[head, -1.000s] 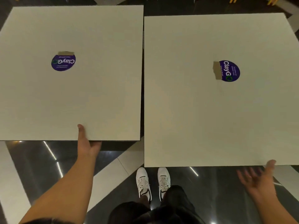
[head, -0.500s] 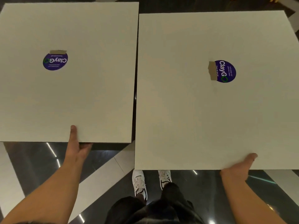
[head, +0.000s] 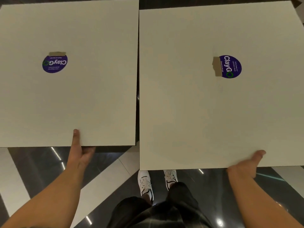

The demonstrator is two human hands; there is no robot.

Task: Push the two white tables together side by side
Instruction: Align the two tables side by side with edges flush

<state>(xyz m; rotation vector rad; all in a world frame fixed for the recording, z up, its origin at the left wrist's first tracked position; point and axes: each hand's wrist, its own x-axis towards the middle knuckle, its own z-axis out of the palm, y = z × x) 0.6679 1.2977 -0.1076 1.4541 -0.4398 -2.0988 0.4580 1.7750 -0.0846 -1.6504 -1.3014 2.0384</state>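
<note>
Two square white tables fill the head view. The left table and the right table stand side by side with only a thin dark slit between their inner edges. The right table's near edge lies closer to me than the left one's. Each top carries a round purple sticker. My left hand grips the left table's near edge, thumb on top, fingers hidden beneath. My right hand grips the right table's near edge the same way.
Below the tables is a glossy dark floor with pale stripes and light reflections. My white shoes stand just under the right table's near left corner. The left sticker and right sticker are partly taped over.
My right hand, open in the air a second ago, has closed on the right table's near edge. The left hand has kept its grip. The slit between the tables looks slightly narrower.
</note>
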